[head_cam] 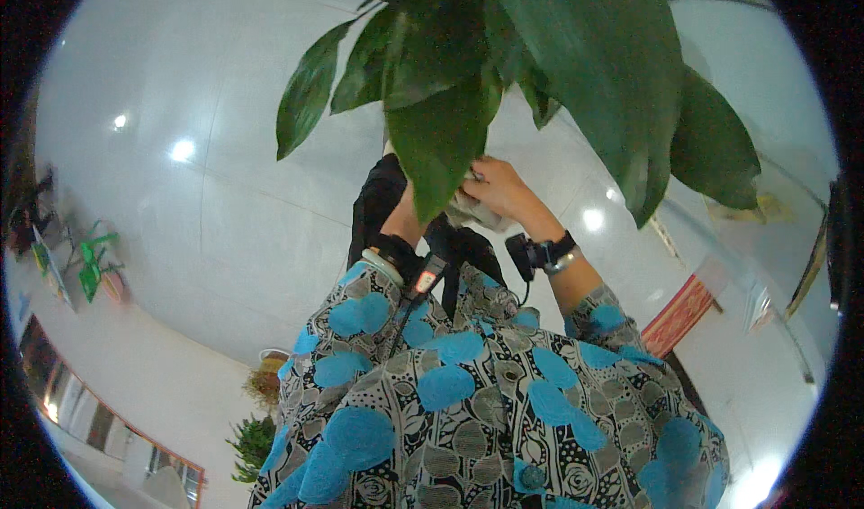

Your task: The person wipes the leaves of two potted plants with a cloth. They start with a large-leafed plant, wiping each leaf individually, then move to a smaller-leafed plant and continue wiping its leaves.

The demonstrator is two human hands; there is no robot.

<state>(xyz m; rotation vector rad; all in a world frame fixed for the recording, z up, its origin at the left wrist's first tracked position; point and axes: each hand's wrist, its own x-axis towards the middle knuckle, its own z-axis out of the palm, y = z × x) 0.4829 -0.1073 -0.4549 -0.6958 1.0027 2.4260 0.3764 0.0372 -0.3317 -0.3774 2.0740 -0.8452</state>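
Note:
Broad green leaves of a large plant (439,124) hang over the upper middle and hide part of the work area. My right hand (503,188) has bent fingers closed on a crumpled greyish-white cloth (482,217), just right of a drooping leaf tip. Only the wrist side of my left hand (403,215) shows; its fingers are behind that leaf, so what they hold is hidden. Black straps with small devices sit on both wrists, and a cable (405,320) runs down from the left one over my patterned sleeve.
A glossy light floor (270,192) reflects several lamps. At the left edge stand green and pink items (94,266). A hanging basket plant (264,384) and a leafy plant (253,448) are at lower left. To the right is a red patterned panel (678,313).

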